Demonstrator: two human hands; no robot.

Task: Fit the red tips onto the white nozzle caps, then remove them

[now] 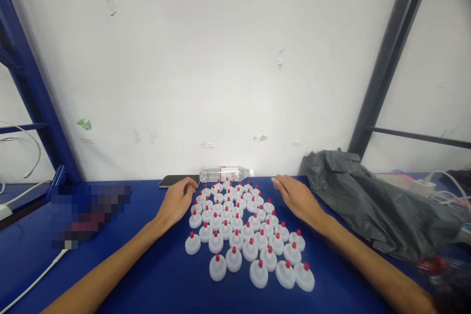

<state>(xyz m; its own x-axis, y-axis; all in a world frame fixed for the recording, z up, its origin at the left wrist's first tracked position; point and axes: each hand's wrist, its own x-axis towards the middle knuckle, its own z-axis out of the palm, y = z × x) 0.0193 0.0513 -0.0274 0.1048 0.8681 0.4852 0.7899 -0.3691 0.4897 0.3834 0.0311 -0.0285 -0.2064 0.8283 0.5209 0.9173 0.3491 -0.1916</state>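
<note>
Many small white dome-shaped caps with red tips [237,240] stand upright in a loose cluster on the blue tabletop [147,274]. My left hand [179,197] rests on the table at the far left edge of the cluster, beside a dark phone [170,181]. Its fingers are slightly bent and nothing shows in them. On the other side, my right hand [296,197] lies with fingers stretched towards the back of the cluster, holding nothing. A clear plastic water bottle [221,173] lies on its side behind the caps, between both hands.
A grey plastic bag [353,201] lies crumpled along the right side. White cables [37,274] run across the left, near a blurred-out patch [91,216]. Blue frame posts [44,78] and a white wall [221,59] bound the table.
</note>
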